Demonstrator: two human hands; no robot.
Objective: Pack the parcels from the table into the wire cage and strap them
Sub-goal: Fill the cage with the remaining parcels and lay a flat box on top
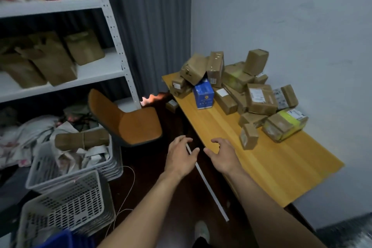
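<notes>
A heap of brown taped parcels lies on the far part of a yellow wooden table against the wall. Among them stand a blue box and a yellow-green wrapped parcel. One small brown parcel stands alone nearest to me. My left hand hovers open off the table's left edge. My right hand is open over the table's near left edge, a short way from the small parcel. Neither hand holds anything. No wire cage is in view.
An orange chair stands left of the table. White plastic baskets sit on the floor at lower left, one filled with wrapping. A white shelf rack holds brown bags. A white strip and a cord lie on the dark floor.
</notes>
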